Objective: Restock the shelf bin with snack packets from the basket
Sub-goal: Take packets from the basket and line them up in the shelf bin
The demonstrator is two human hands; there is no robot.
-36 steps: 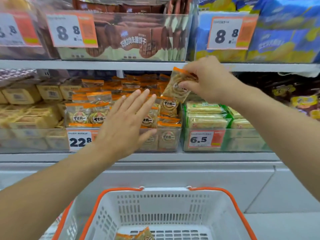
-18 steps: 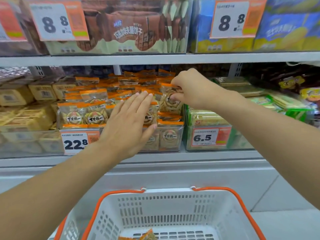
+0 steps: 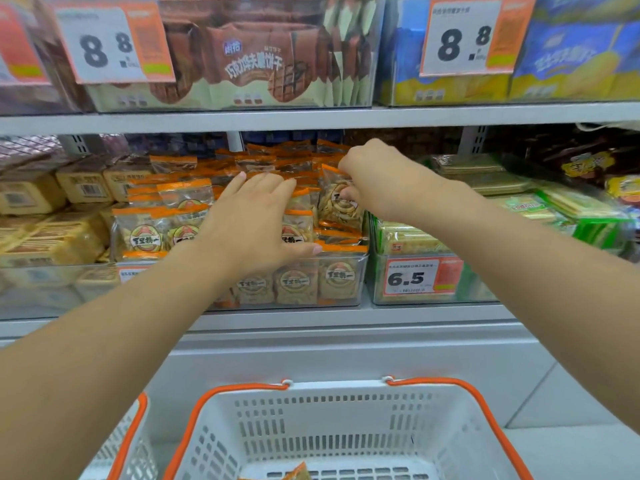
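1. A snack packet (image 3: 341, 202) is pinched between thumb and curled fingers of the right hand (image 3: 375, 181), just right of frame centre, and is held upright over the right end of the clear shelf bin (image 3: 343, 278).
2. The left hand (image 3: 258, 223) is laid flat, fingers straight and together, against the packets already stacked at the centre of the bin.
3. It is judged that the slot is tight: if the packet is pushed down at a tilt, neighbouring packets could be crumpled or tipped forward over the low front wall.
4. If the flat hand is lifted too soon, the loose stack may slump into the gap.
5. The packets are glossy, crinkled transparent film with orange sealed edges and a round label; pale, ring-like snacks show through.
6. The bin is rigid, smooth plastic.
7. At the bottom centre, a white perforated basket (image 3: 346, 427) with an orange rim is seen, with at least one packet (image 3: 299, 472) left in it.
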